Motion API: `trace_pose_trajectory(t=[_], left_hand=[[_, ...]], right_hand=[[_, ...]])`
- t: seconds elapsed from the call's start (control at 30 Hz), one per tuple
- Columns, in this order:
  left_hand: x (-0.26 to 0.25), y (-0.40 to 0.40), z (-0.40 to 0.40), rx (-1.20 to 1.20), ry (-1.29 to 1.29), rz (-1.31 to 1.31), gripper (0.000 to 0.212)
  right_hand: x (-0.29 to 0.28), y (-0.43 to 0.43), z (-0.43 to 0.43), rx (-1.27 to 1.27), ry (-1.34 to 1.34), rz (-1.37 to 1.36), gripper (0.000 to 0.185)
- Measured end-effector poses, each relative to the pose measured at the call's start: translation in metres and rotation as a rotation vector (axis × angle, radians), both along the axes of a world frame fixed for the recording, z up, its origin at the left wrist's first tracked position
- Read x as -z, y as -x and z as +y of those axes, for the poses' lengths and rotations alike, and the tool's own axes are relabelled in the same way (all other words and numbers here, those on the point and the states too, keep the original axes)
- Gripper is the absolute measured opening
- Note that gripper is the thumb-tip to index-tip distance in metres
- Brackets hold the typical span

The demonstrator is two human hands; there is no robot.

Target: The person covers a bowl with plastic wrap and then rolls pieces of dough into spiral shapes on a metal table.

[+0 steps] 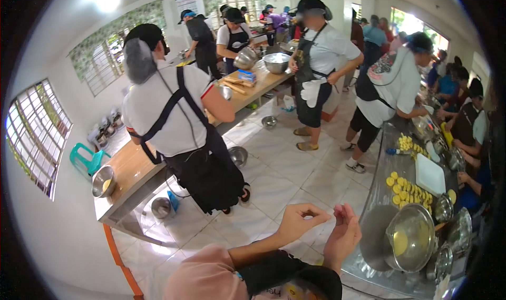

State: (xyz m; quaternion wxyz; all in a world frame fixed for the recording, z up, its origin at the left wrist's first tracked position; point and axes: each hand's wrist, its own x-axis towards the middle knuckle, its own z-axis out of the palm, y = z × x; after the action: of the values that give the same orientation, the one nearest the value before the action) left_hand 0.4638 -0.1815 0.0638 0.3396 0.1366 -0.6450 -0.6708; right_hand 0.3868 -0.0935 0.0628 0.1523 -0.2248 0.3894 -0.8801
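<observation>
Both my hands are raised in front of me, close together, over the tiled floor. My left hand curls its fingers towards the thumb, tips meeting in a loop; nothing shows inside it. Fingers partly bent and palm cupped, my right hand faces it and appears to hold nothing. Just right of that hand is a steel-topped table. On it a large steel mixing bowl holds a lump of yellow dough. Beyond the bowl lie rows of yellow dough pieces beside a white tray.
A person in a white shirt stands at the wooden worktable; a steel bowl sits at its near end. Another person leans over the steel table. Steel bowls are below the worktable. A green plastic chair stands by the wall.
</observation>
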Motion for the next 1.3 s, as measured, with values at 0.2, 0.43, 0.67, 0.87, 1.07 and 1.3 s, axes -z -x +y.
trace_pose_trajectory(t=[0.2, 0.43, 0.67, 0.87, 1.07, 1.3], left_hand=[[0.003, 0.019, 0.011, 0.093, -0.219, 0.085, 0.022], [0.006, 0.026, 0.003, 0.025, -0.22, 0.044, 0.019], [0.016, 0.064, 0.013, 0.268, -0.184, -0.035, 0.012], [0.032, 0.1, 0.021, 0.475, -0.357, -0.083, 0.027], [0.012, 0.117, 0.059, 0.724, -0.528, -0.068, 0.027], [0.014, 0.125, 0.05, 0.933, -0.555, -0.072, 0.017]], right_hand=[[-0.007, 0.001, 0.015, 0.064, -0.236, 0.235, 0.055], [-0.002, 0.002, 0.012, 0.13, -0.363, 0.381, 0.071], [-0.006, 0.024, 0.022, 0.278, -0.438, 0.547, 0.064], [0.001, 0.031, 0.057, 0.469, -0.529, 0.442, 0.069], [-0.008, 0.021, 0.083, 0.699, -0.635, 0.402, 0.078], [-0.012, 0.018, 0.068, 0.747, -0.696, 0.27, 0.072]])
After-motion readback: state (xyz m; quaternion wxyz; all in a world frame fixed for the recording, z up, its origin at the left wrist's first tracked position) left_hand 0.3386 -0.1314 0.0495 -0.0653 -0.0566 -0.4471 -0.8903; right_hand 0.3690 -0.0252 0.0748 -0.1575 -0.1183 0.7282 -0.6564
